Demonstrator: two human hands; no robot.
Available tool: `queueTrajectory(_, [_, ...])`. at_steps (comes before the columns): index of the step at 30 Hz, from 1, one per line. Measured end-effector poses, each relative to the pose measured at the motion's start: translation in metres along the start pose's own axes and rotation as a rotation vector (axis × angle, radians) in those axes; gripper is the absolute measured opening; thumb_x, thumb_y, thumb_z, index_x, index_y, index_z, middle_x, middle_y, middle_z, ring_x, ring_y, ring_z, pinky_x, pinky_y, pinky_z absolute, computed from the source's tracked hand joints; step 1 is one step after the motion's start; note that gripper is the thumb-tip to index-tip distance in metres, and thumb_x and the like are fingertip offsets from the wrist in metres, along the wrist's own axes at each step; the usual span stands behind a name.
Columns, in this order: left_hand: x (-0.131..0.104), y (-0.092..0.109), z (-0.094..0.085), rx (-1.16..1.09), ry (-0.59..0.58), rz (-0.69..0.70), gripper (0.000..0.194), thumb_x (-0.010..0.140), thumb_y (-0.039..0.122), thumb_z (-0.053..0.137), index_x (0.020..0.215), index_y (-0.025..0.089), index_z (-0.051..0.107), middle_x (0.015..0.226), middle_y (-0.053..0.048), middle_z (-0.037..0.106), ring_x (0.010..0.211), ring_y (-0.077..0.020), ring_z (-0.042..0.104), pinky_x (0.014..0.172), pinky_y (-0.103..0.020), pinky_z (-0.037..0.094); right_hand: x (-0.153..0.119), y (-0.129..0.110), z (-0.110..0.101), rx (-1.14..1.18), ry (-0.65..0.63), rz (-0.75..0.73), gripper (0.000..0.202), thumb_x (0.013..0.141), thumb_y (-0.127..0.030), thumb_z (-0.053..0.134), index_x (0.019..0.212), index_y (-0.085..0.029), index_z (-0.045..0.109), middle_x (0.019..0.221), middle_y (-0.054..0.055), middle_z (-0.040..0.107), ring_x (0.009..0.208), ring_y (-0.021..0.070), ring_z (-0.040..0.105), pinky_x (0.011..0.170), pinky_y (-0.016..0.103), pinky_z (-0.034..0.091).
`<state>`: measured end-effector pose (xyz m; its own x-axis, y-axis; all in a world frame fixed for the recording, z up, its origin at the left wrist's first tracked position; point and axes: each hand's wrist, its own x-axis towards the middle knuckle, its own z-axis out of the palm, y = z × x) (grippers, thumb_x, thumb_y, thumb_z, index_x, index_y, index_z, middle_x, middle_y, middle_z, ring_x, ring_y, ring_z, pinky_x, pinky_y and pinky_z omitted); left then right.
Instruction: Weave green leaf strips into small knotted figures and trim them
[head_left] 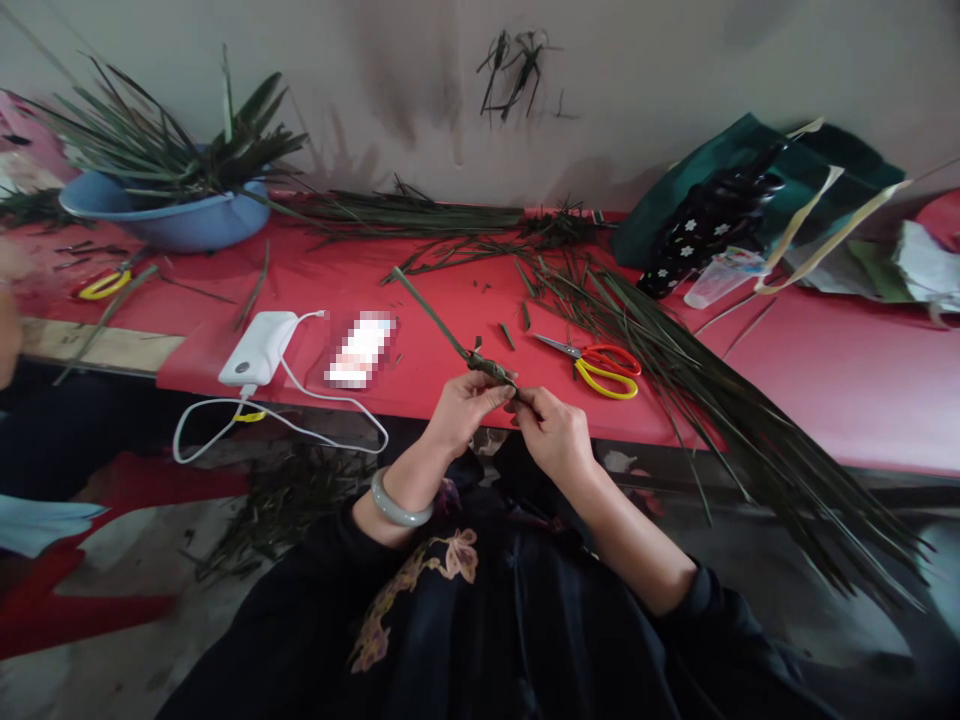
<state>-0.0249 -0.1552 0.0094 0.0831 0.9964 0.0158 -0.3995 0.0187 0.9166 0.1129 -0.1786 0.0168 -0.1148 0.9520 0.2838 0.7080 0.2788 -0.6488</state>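
Over the front edge of the red table (pixel 450 290), a small woven piece of green leaf strips (pixel 489 368) is held between both hands. A long strip sticks out of it toward the upper left. My left hand (pixel 461 412) is closed around the near part of the weave, thumb on top. At its right end my right hand (pixel 551 425) pinches the piece with thumb and forefinger; the fingertips of both hands almost meet. Scissors with red and yellow handles (pixel 606 370) lie just right of my hands. Short leaf scraps (pixel 508 336) are scattered beyond.
Long leaf strips (pixel 720 400) spread along the right and overhang the edge. A white power bank (pixel 259 348) with cable and a phone (pixel 361 350) lie left. Behind are a blue basin (pixel 195 220) of leaves and a green bag (pixel 697 170). Another person's hand (pixel 9 310) shows far left.
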Motion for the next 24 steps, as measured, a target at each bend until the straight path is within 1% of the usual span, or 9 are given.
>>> queueTrajectory(2, [-0.0012,0.0009,0.0012,0.032,-0.024,0.014,0.022,0.06,0.034,0.078,0.071,0.017,0.071,0.068,0.0,0.064,0.07,-0.0125,0.057,0.072,-0.028,0.045,0.0004,0.0002,-0.0005,0.02,-0.005,0.008,0.02,0.083,-0.024,0.047,0.089,-0.02,0.065,0.072,0.003,0.072,0.064,0.0166,0.069,0.062,0.024,0.048])
queueTrajectory(7, [-0.0005,-0.0009,-0.0026,0.057,0.014,0.031,0.019,0.061,0.034,0.078,0.065,0.017,0.07,0.066,0.001,0.063,0.069,-0.0118,0.055,0.072,-0.027,0.044,0.0007,-0.0011,-0.0013,0.059,-0.074,0.013,0.018,0.084,-0.027,0.048,0.083,-0.021,0.065,0.069,0.002,0.071,0.062,0.0158,0.067,0.059,0.023,0.047])
queueTrajectory(11, [0.001,-0.0035,-0.0067,0.051,0.001,0.047,0.021,0.063,0.036,0.077,0.068,0.017,0.07,0.07,0.0,0.064,0.073,-0.0126,0.056,0.075,-0.028,0.044,0.0006,-0.003,-0.002,0.086,-0.082,0.012,0.017,0.085,-0.027,0.049,0.081,-0.021,0.064,0.067,0.001,0.071,0.06,0.0151,0.066,0.058,0.023,0.046])
queueTrajectory(15, [0.001,-0.0035,-0.0072,0.091,-0.021,0.053,0.021,0.068,0.037,0.074,0.07,0.016,0.07,0.071,-0.001,0.064,0.073,-0.0126,0.056,0.073,-0.026,0.045,0.0008,-0.0033,-0.0017,0.141,-0.105,0.024,0.018,0.086,-0.03,0.048,0.084,-0.021,0.063,0.071,0.002,0.072,0.063,0.015,0.067,0.058,0.023,0.047])
queueTrajectory(18, [0.0002,-0.0021,-0.0054,0.107,-0.037,0.045,0.02,0.07,0.036,0.072,0.074,0.017,0.071,0.073,-0.001,0.065,0.073,-0.0125,0.056,0.073,-0.026,0.045,0.0004,-0.002,-0.0012,0.176,-0.106,0.047,0.022,0.088,-0.032,0.046,0.08,-0.02,0.062,0.068,0.002,0.071,0.06,0.0148,0.067,0.059,0.023,0.048])
queueTrajectory(21, [-0.0004,-0.0004,-0.003,0.076,-0.031,0.038,0.021,0.069,0.036,0.073,0.076,0.017,0.072,0.072,-0.001,0.066,0.07,-0.0114,0.056,0.073,-0.025,0.045,-0.0002,-0.0009,-0.0012,0.184,-0.081,0.046,0.021,0.087,-0.032,0.046,0.079,-0.02,0.061,0.067,0.002,0.071,0.06,0.015,0.067,0.06,0.024,0.048])
queueTrajectory(24, [0.0003,0.0,-0.0024,0.046,0.0,0.044,0.021,0.066,0.037,0.075,0.069,0.016,0.07,0.064,0.001,0.062,0.065,-0.0101,0.053,0.07,-0.024,0.044,0.0001,-0.0009,-0.0007,0.179,-0.084,0.036,0.02,0.087,-0.03,0.046,0.08,-0.02,0.061,0.068,0.002,0.071,0.062,0.0152,0.067,0.061,0.024,0.049])
